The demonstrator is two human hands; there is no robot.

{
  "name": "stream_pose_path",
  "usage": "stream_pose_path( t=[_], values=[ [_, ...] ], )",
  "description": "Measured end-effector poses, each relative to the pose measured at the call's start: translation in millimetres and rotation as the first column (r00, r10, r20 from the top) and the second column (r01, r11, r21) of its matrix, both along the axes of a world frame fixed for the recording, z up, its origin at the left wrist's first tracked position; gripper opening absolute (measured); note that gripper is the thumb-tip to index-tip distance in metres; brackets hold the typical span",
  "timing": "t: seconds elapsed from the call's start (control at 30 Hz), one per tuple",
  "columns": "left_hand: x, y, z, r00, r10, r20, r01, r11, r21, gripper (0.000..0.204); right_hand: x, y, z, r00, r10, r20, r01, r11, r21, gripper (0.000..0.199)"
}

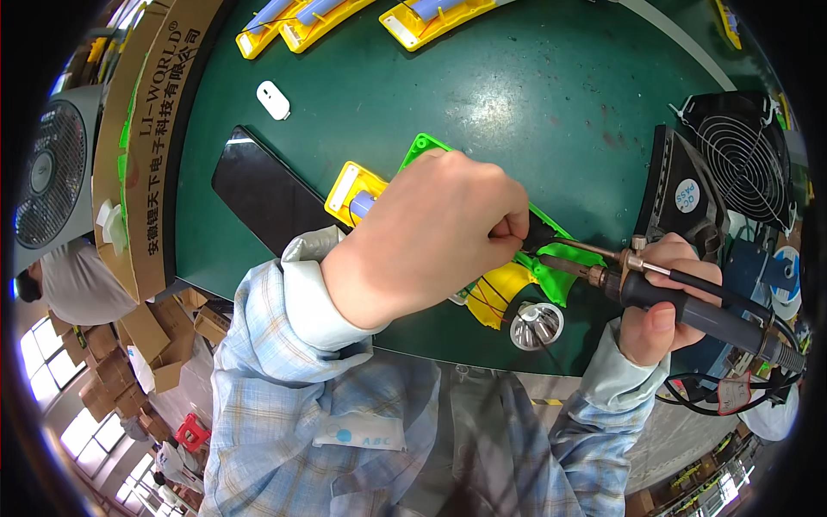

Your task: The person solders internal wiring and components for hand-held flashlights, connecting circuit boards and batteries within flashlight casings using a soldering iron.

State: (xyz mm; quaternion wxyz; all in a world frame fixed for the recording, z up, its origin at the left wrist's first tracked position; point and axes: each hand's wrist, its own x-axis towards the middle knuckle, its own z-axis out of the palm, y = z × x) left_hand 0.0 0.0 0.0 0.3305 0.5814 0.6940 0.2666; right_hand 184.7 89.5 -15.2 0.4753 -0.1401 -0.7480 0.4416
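My right hand (653, 329) grips the grey handle of a soldering iron (719, 326), with a thin metal feed tube running along its top. The iron's tip points left, close to the fingertips of my left hand (439, 228). Those left fingers are pinched together over the work; what they hold is hidden. Beneath that hand lie a bright green plastic shell (422, 145) and a yellow shell (347, 187) with a blue cylindrical cell (362, 204), both partly covered. Thin wires cross the yellow part near a silver reflector cup (536, 327) at the table's front edge.
Black phone-like slab (263, 185) and small white device (273, 100) lie left. More yellow shells (323, 21) with blue cells sit at the far edge. A cardboard wall (159, 146) borders the left; a black fan with round grille (741, 151) stands right, near cables.
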Motion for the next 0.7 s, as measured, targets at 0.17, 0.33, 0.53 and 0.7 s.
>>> stream_pose_path(
  t=[0.17, 0.33, 0.53, 0.7],
  values=[
    [-2.2, -1.6, -2.4, 0.998, -0.045, 0.043, 0.045, 0.999, 0.015, 0.010, -0.9, -4.5, 6.8, 0.996, -0.014, 0.088, 0.016, 1.000, -0.023, 0.037],
    [-2.3, 0.3, -1.4, 0.997, -0.064, 0.045, 0.063, 0.998, 0.016, 0.011, -0.1, -1.5, 5.0, 0.997, 0.006, 0.078, -0.007, 1.000, 0.007, 0.037],
    [-2.3, -0.4, -3.1, 0.997, -0.051, 0.052, 0.050, 0.998, 0.032, 0.010, 0.5, 0.3, 3.8, 0.995, 0.040, 0.093, -0.043, 0.999, 0.027, 0.036],
    [-2.8, -0.6, -2.2, 0.997, -0.042, 0.070, 0.039, 0.998, 0.042, 0.001, 0.4, -0.4, 2.1, 0.995, 0.034, 0.095, -0.036, 0.999, 0.019, 0.035]
  ],
)
